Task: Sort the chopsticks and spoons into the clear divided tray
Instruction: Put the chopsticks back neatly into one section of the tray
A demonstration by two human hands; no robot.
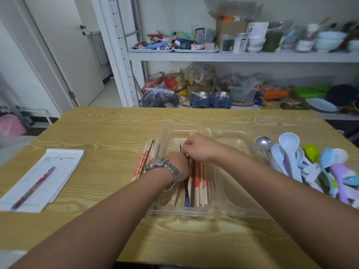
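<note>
Dark chopstick [180, 148] pinched in right hand [198, 148]; left hand [178, 166] grip hidden. It may snag the crowded bundle [202, 181], spilling sticks.

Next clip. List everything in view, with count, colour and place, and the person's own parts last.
clear divided tray: one, transparent, table centre
chopsticks in tray: a bundle, pale wood with red print plus dark ones, left compartment
loose chopsticks: several, wood and red, on table beside tray's left wall
spoons: a pile, white, pale blue, green, purple, one metal, on table right of tray
notepad: one, white, table left
pen: one, multicoloured, on notepad
table: one, light wood grain
shelving: one, white, cluttered, behind table
wristwatch: one, silver, left wrist
left hand: over tray's chopsticks, fingers hidden
right hand: fingers curled, pinching dark chopstick
</note>
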